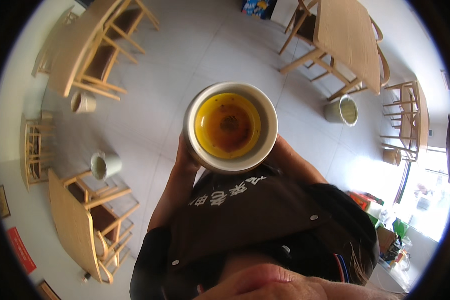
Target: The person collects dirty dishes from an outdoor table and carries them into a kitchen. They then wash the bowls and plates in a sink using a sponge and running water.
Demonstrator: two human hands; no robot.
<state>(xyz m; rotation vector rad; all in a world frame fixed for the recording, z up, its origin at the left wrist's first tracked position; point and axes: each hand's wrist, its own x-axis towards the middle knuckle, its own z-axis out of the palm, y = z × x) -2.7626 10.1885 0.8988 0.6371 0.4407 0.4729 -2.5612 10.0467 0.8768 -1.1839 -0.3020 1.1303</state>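
A round ceramic pot (268,138) with a thick pale rim is held up close beneath the camera. Inside is a translucent yellow-to-amber liquid (228,125), with a dark patch at its middle and small dark specks. My left hand (188,155) grips the pot's left side, and my right hand (279,144) supports the right. Most of the fingers of both hands are hidden behind the pot. Below it, a dark brown apron (240,225) with white writing covers my chest.
Wooden tables (352,37) with chairs (108,221) stand on both sides of a grey tiled floor (165,93). Lined bins (107,165) stand beside them, one bin (341,110) at right. Bags and boxes (390,240) are piled near a bright window (427,191).
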